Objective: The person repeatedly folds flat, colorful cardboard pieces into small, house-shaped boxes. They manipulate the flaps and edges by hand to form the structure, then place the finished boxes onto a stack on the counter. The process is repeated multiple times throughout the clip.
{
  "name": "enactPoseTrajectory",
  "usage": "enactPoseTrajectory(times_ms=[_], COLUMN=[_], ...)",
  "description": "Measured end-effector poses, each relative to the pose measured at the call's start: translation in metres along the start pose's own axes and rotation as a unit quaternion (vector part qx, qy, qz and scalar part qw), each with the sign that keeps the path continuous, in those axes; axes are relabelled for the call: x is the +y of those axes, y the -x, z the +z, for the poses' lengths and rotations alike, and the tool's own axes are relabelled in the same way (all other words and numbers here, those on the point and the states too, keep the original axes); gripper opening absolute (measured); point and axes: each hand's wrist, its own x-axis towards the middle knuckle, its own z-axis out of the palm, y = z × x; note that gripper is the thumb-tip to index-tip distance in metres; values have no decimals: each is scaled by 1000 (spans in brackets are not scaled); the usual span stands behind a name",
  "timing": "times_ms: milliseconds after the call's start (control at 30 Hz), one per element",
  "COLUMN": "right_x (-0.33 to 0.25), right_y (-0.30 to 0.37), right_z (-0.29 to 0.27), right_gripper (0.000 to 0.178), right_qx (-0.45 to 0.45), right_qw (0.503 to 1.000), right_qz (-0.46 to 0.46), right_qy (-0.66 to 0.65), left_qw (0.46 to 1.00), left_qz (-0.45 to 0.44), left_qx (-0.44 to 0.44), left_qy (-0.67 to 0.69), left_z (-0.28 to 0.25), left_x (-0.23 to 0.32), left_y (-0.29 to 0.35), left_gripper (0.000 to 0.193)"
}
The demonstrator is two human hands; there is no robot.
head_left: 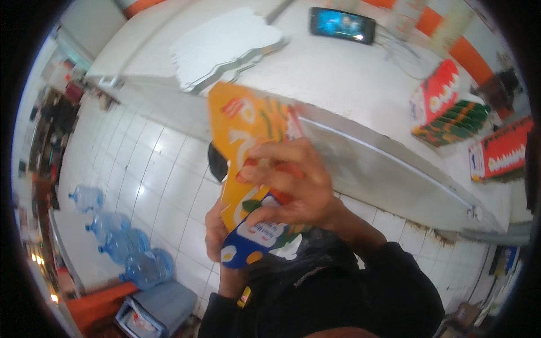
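Note:
A yellow and blue printed cardboard egg-carton sleeve (248, 110) is held up in front of my body, tilted over the counter's front edge. My left hand (215, 231) grips its lower left edge, with part of the fingers hidden behind the card. Across its middle lies my right hand (301, 186), fingers bent and thumb lower down on the blue part. Some red and orange shows beneath the right fingers; I cannot tell if it is print or a separate piece. On the counter to the right stands a stack of red and green printed cartons (445, 107).
A stack of white scalloped-edge sheets (225, 45) lies on the white counter (315, 73). Behind it are a phone (342, 26) with a lit screen and a cable. Another red carton (501, 152) sits far right. Several blue water jugs (147, 267) and a grey bin (160, 310) stand lower left.

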Motion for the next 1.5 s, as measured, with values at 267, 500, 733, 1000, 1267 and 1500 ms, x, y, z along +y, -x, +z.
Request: enactPoseTrajectory(times_ms=[267,500,733,1000,1267,1500], right_x=[0,10,20,15,14,26], right_y=[17,30,31,32,30,26], right_z=[7,14,4,2,5,4], right_gripper=[38,27,7,13,21,31], right_qx=[43,30,-7,-7,91,20], right_qw=[991,943,932,955,964,978], right_qz=[33,69,103,182,125,-6], right_qy=[-126,-325,-349,-233,-218,-206], left_qw=[1000,999,980,971,952,978], left_qz=[-19,-21,1,50,157,94], left_qx=[19,46,122,186,150,97], left_qy=[-3,10,156,-145,-215,-162], left_z=[-1,-8,-31,17,15,5], left_x=[-7,-8,-1,6,-5,12], left_y=[16,27,8,-18,-15,-6], left_gripper=[82,82,82,52,45,46])
